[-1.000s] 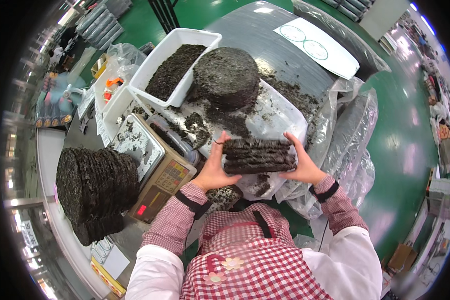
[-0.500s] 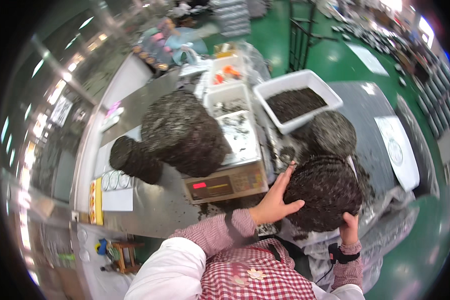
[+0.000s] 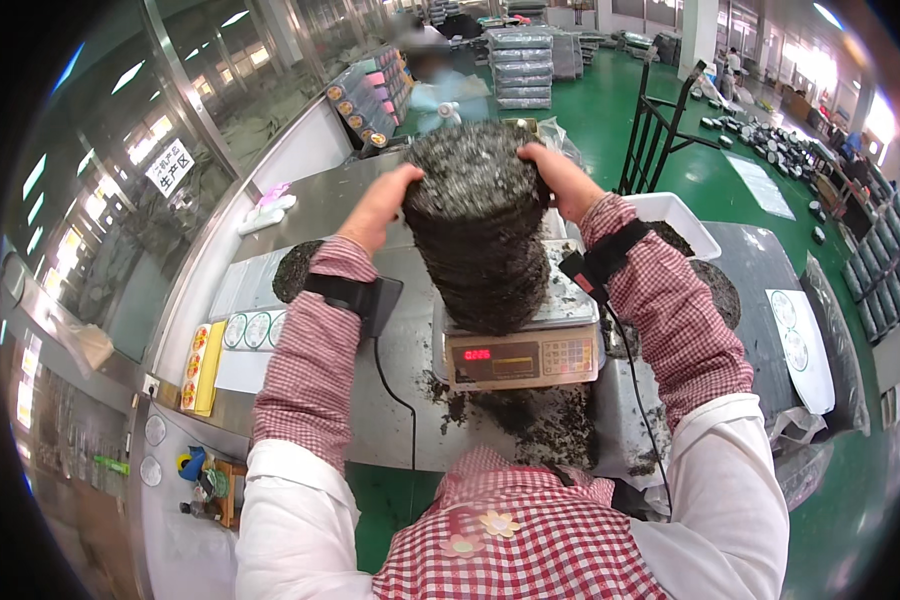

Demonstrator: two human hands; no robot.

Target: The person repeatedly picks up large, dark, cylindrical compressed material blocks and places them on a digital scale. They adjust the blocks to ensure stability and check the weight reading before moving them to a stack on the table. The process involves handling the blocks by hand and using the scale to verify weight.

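A tall stack of round dark seaweed sheets [image 3: 480, 250] stands over the pan of a digital scale [image 3: 520, 362]. High on its left side, my left hand [image 3: 378, 207] presses with the thumb near the top edge. Opposite it, my right hand [image 3: 562, 182] grips the right side, thumb also at the rim. The fingers of both hands are partly hidden by the stack. Whether the top portion is separate from the layers beneath, I cannot tell. The scale's red display is lit.
Another dark stack [image 3: 295, 270] shows beside my left forearm, and one more [image 3: 718, 292] beyond my right forearm. A white tub [image 3: 685, 222] with dark flakes is partly covered by my right arm. Dark crumbs [image 3: 530, 420] litter the metal table before the scale. A black trolley [image 3: 660, 130] stands on the green floor.
Both hands have moved from the right-hand side to the stack over the scale. The stack they held there no longer shows in that place. My view has turned and lifted.
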